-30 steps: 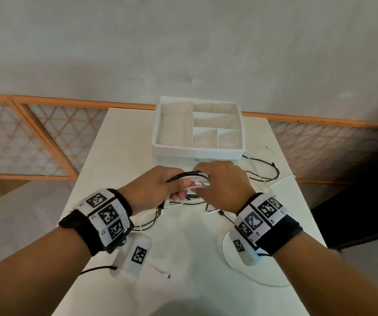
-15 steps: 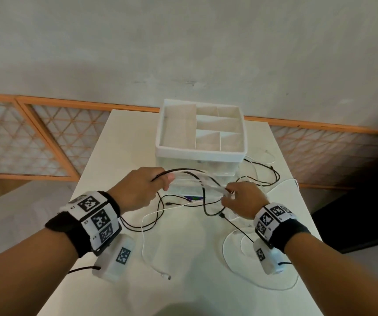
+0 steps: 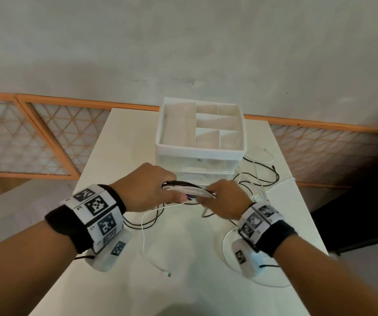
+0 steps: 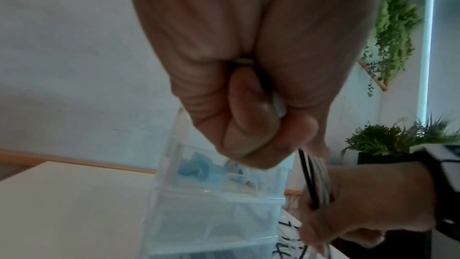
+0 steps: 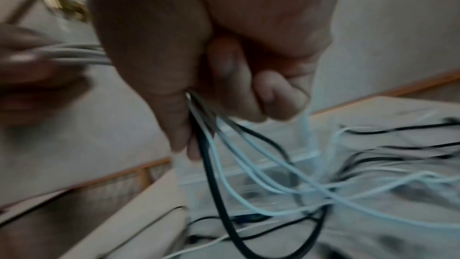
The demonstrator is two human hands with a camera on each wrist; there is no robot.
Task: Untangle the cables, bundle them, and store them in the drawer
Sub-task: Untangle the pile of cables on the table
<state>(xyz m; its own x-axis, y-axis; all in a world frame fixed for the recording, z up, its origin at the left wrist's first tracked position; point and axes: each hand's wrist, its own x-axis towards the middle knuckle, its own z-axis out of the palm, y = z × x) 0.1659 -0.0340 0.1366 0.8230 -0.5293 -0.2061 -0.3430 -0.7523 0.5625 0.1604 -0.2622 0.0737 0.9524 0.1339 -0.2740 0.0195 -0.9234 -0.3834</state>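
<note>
A loose white cable (image 3: 153, 252) trails toward the counter's (image 3: 183, 281) near edge. Above mid-counter, the left hand (image 3: 147, 188) and right hand (image 3: 225, 198) each grip an end of the bundle of cables (image 3: 188, 189), fingers curled round it. Beyond, the drawer unit (image 3: 200, 153) stands at the far edge.

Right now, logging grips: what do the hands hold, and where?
Both grip one gathered cable bundle: left hand at its left end, right hand at its right end.

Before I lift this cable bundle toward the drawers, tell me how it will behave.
Likely floppy: the cable bundle sags between the left hand and right hand. Probably light. Loose strands trail to the table, so they may drag or snag.
</note>
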